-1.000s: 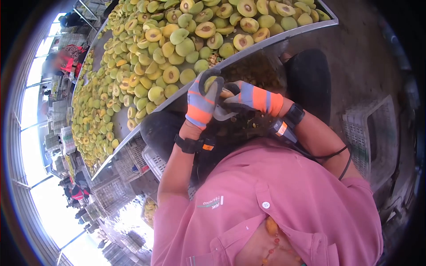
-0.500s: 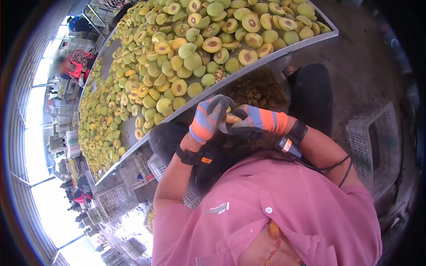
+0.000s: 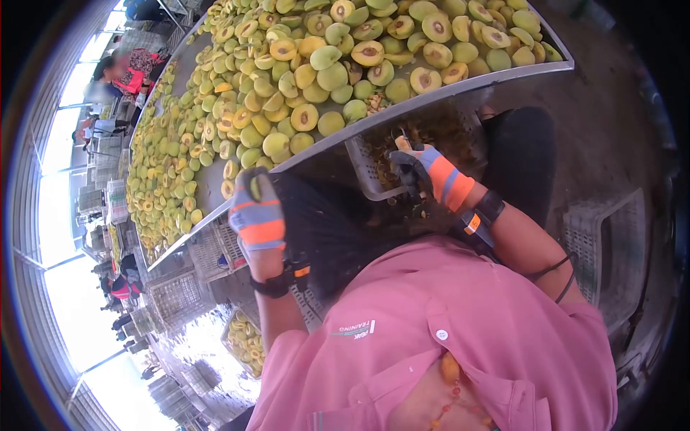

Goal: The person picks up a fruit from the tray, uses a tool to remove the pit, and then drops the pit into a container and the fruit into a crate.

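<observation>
My left hand (image 3: 259, 215), in a grey, orange and blue glove, is out by the table's near edge. Its fingers are curled round a green peach half (image 3: 255, 189), only partly visible. My right hand (image 3: 435, 172), gloved alike, grips a small tool (image 3: 404, 144) with a pale handle and a thin metal end. It hangs over a grey plastic crate (image 3: 365, 171) of brown pits and scraps under the table's edge. Many halved yellow-green peaches (image 3: 304, 117), some with pits showing, cover the metal-rimmed table (image 3: 460, 87).
A pale plastic crate (image 3: 611, 251) stands on the floor to my right. On the left are stacked crates (image 3: 176, 298) and a container of cut fruit (image 3: 246, 341). Another person (image 3: 133, 75) in a red apron is across the table's far left.
My hands were together over my lap around the fruit and the tool. Now they are apart: the left has moved left to the table edge, the right forward over the crate.
</observation>
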Motion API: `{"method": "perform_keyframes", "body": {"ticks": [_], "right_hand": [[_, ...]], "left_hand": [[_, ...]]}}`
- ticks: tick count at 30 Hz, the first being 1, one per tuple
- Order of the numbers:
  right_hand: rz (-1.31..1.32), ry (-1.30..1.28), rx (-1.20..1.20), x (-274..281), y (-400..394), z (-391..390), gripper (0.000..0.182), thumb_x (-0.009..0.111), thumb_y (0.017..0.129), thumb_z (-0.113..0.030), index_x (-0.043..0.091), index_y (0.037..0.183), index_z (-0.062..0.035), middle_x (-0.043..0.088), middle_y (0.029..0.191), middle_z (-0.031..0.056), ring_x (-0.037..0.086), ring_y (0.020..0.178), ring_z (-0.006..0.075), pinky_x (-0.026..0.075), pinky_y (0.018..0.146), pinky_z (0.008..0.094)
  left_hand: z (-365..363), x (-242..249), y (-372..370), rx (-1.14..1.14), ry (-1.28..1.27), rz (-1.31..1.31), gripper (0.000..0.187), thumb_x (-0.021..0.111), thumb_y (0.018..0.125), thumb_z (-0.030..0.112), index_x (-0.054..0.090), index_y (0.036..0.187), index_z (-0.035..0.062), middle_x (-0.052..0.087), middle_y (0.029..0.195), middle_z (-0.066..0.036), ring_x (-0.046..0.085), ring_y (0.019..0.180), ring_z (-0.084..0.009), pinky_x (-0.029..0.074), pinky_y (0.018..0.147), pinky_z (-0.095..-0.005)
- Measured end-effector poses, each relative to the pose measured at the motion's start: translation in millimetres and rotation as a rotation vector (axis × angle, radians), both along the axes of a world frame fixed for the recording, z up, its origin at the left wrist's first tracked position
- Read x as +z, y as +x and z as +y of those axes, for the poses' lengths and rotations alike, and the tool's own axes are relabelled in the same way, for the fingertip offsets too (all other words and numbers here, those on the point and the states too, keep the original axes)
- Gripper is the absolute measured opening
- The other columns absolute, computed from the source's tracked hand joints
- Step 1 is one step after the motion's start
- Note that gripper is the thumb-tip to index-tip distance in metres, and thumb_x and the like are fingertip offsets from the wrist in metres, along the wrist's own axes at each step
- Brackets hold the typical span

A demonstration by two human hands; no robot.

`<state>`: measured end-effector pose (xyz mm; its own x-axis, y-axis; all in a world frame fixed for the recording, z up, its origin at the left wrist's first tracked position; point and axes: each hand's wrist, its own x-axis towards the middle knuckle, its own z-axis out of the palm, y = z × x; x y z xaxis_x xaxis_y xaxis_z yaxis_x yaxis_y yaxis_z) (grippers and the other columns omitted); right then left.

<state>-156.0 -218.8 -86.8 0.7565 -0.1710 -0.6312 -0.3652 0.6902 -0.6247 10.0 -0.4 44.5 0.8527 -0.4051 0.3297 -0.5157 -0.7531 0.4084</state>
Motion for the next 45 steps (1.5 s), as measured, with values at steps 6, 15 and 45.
{"method": "perform_keyframes", "body": {"ticks": [6, 15, 45], "right_hand": [[-0.015, 0.289, -0.097, -14.6, 14.8, 7.3, 0.031, 0.070, 0.085, -0.032, 0.060, 0.075, -0.0048, 0.057, 0.056, 0.0069, 0.052, 0.036, 0.0210, 0.035, 0.031, 0.0339], [0.055, -0.028, -0.025, 1.6, 14.1, 7.8, 0.030, 0.072, 0.082, -0.028, 0.061, 0.082, 0.0004, 0.060, 0.065, 0.0108, 0.051, 0.035, 0.0219, 0.036, 0.031, 0.0355], [-0.268, -1.038, 0.005, 38.2, 8.5, 7.4, 0.037, 0.061, 0.083, -0.030, 0.058, 0.116, -0.0137, 0.066, 0.100, 0.0188, 0.062, 0.093, 0.0401, 0.051, 0.079, 0.0435]], "left_hand": [[53.0, 2.1, 66.2, 0.184, 0.548, 0.025, 0.054, 0.069, 0.081, 0.039, 0.060, 0.123, 0.0071, 0.059, 0.124, -0.018, 0.055, 0.116, -0.0352, 0.044, 0.097, -0.0429], [-42.2, -55.7, 146.7, -0.377, 0.755, 0.197, 0.065, 0.073, 0.077, 0.034, 0.051, 0.134, 0.0098, 0.061, 0.123, -0.017, 0.060, 0.110, -0.0328, 0.048, 0.093, -0.0363], [-106.9, -66.3, -40.6, -0.392, -0.908, 1.225, 0.035, 0.054, 0.092, 0.030, 0.050, 0.117, 0.0062, 0.062, 0.101, -0.006, 0.061, 0.086, -0.0171, 0.048, 0.068, -0.0273]]}}
